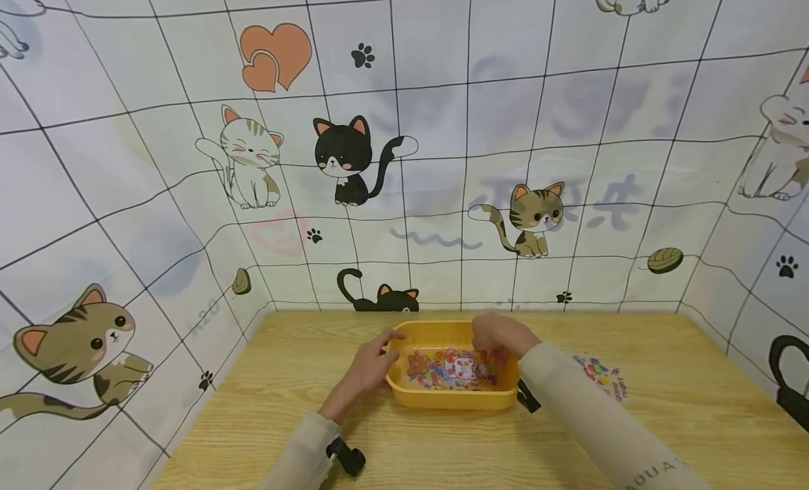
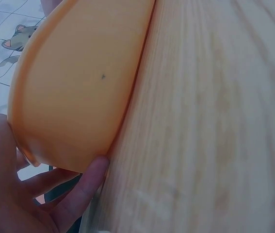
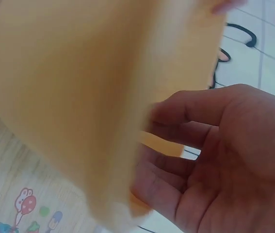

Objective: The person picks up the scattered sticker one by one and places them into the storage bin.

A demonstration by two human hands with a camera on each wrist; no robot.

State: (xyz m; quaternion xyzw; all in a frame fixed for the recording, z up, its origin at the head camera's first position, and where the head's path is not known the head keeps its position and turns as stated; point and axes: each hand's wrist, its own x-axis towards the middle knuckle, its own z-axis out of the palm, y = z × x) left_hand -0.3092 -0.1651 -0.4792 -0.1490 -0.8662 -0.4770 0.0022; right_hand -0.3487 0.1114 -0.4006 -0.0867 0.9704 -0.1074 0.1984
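A yellow plastic basin point(image 1: 451, 401) stands on the wooden table, its floor covered with small colourful pieces that look like stickers. Among them are a brown bear point(image 1: 417, 364) and a white animal face point(image 1: 463, 368). My left hand point(image 1: 371, 361) grips the basin's left end; in the left wrist view its fingers point(image 2: 86, 187) lie against the outer wall. Over the right end, my right hand point(image 1: 503, 333) reaches down into the basin with bent fingers. In the right wrist view the basin wall point(image 3: 50, 92) hides those fingertips, so whether they hold anything is unclear.
More colourful sticker-like shapes point(image 1: 594, 369) lie on the table point(image 1: 455, 448) to the right of the basin, partly behind my right sleeve. White cloth walls with cartoon cats point(image 1: 344, 156) close in the back and sides. A black object point(image 1: 791, 385) shows at the right edge.
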